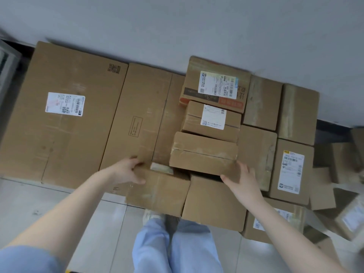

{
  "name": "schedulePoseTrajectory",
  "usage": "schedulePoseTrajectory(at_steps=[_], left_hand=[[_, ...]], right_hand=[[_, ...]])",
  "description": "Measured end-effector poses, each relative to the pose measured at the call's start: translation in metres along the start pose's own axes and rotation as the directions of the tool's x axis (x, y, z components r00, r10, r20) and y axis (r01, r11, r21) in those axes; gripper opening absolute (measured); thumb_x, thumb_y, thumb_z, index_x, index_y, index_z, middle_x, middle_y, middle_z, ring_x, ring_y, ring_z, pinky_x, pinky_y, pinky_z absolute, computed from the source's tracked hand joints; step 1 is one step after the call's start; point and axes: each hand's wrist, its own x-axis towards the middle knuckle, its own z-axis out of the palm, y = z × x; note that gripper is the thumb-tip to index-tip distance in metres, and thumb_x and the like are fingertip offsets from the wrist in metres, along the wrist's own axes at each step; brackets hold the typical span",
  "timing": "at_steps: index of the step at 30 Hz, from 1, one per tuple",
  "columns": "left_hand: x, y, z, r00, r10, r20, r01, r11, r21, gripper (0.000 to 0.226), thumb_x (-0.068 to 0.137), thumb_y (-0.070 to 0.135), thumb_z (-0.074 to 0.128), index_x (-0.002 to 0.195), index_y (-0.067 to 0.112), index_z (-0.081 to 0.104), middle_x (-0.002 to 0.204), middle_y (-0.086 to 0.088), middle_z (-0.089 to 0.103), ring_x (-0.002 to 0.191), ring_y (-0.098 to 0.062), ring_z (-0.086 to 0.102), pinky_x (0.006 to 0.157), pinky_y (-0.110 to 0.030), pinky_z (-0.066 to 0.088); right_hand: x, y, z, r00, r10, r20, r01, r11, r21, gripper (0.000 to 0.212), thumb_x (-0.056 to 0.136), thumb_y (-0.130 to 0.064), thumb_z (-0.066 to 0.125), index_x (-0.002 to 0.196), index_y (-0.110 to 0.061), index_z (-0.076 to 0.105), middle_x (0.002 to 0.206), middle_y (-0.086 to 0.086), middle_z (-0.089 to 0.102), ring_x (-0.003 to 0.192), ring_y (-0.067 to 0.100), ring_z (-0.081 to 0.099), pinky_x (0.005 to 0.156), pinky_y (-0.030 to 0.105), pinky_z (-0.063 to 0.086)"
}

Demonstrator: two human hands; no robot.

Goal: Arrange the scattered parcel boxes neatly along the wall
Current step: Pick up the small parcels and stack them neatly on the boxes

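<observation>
Brown parcel boxes are packed against the grey wall. My left hand curls over the upper left corner of a low plain box at the front of the pile. My right hand lies with straight fingers against the lower right corner of a taped plain box that sits on top of the pile. Behind that box stand a smaller labelled box and a box with an orange band. A second low plain box lies beside the one under my left hand.
Two large flat cartons fill the left along the wall. More boxes stand to the right, and several loose ones lie scattered at the far right. My legs in blue jeans stand on the tiled floor.
</observation>
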Motion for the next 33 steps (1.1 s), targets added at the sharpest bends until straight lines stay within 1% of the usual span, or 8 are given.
schedulePoseTrajectory(at_steps=[3,7,12,14,17,21,27,33], left_hand=[[0.006,0.010,0.016,0.960,-0.146,-0.238,0.081,0.961,-0.263,0.077,0.078,0.032,0.076,0.141,0.009,0.040,0.141,-0.013,0.045,0.126,-0.030,0.047,0.100,-0.037,0.039],[-0.002,0.013,0.049,0.923,-0.270,-0.273,0.152,0.909,-0.387,0.067,0.081,0.043,0.070,0.130,0.002,0.049,0.130,-0.014,0.057,0.118,-0.032,0.054,0.093,-0.036,0.045],[-0.012,0.009,0.052,0.915,-0.318,-0.248,0.148,0.838,-0.525,0.075,0.087,0.043,0.063,0.146,0.010,0.031,0.144,-0.015,0.044,0.129,-0.032,0.045,0.105,-0.041,0.040],[-0.029,0.008,0.050,0.921,-0.318,-0.226,0.159,0.835,-0.526,0.080,0.088,0.044,0.061,0.150,0.014,0.022,0.149,-0.014,0.036,0.135,-0.032,0.039,0.107,-0.041,0.036],[-0.066,0.014,0.035,0.918,-0.312,-0.243,0.159,0.854,-0.495,0.082,0.086,0.046,0.062,0.151,0.016,0.022,0.151,-0.012,0.035,0.134,-0.032,0.040,0.108,-0.044,0.037],[-0.127,0.056,-0.018,0.925,-0.208,-0.319,0.066,0.913,-0.402,0.076,0.087,0.047,0.060,0.148,0.016,0.028,0.148,-0.011,0.039,0.132,-0.032,0.042,0.105,-0.044,0.039],[-0.250,0.154,-0.095,0.880,0.103,-0.464,-0.223,0.952,-0.211,0.063,0.090,0.041,0.059,0.144,0.016,0.037,0.144,-0.009,0.044,0.131,-0.026,0.043,0.102,-0.038,0.038],[-0.382,0.214,-0.111,0.834,0.267,-0.483,-0.365,0.924,-0.119,0.051,0.088,0.039,0.062,0.133,0.017,0.049,0.126,-0.007,0.056,0.107,-0.020,0.053,0.088,-0.029,0.041]], right_hand=[[0.001,0.001,0.006,1.000,0.020,-0.013,-0.019,0.999,0.047,0.076,0.087,-0.038,0.065,0.147,-0.018,0.024,0.139,0.011,0.034,0.120,0.028,0.049,0.092,0.031,0.040],[0.000,0.001,0.012,0.999,0.035,-0.012,-0.034,0.995,0.092,0.078,0.085,-0.037,0.066,0.147,-0.017,0.024,0.139,0.010,0.037,0.114,0.025,0.051,0.093,0.033,0.042],[-0.002,-0.002,0.008,0.999,0.047,0.016,-0.049,0.991,0.121,0.081,0.087,-0.039,0.065,0.150,-0.018,0.018,0.146,0.010,0.032,0.126,0.027,0.046,0.100,0.034,0.039],[-0.011,-0.004,-0.001,0.998,0.067,0.020,-0.070,0.988,0.139,0.083,0.087,-0.038,0.064,0.151,-0.018,0.015,0.151,0.010,0.028,0.134,0.027,0.039,0.104,0.035,0.036],[-0.035,-0.015,-0.026,0.994,0.092,0.056,-0.100,0.983,0.157,0.085,0.088,-0.037,0.063,0.152,-0.017,0.011,0.154,0.010,0.026,0.138,0.027,0.033,0.107,0.035,0.033],[-0.083,-0.052,-0.085,0.997,0.043,0.061,-0.051,0.990,0.134,0.085,0.089,-0.037,0.063,0.152,-0.018,0.010,0.154,0.009,0.029,0.137,0.027,0.035,0.106,0.035,0.034],[-0.192,-0.112,-0.183,0.988,-0.057,-0.144,0.085,0.977,0.197,0.081,0.088,-0.038,0.062,0.151,-0.022,0.014,0.150,0.011,0.035,0.133,0.028,0.041,0.102,0.037,0.039],[-0.325,-0.105,-0.242,0.977,-0.051,-0.209,0.098,0.970,0.222,0.085,0.086,-0.042,0.063,0.152,-0.028,0.011,0.151,0.008,0.035,0.134,0.026,0.041,0.107,0.039,0.039]])
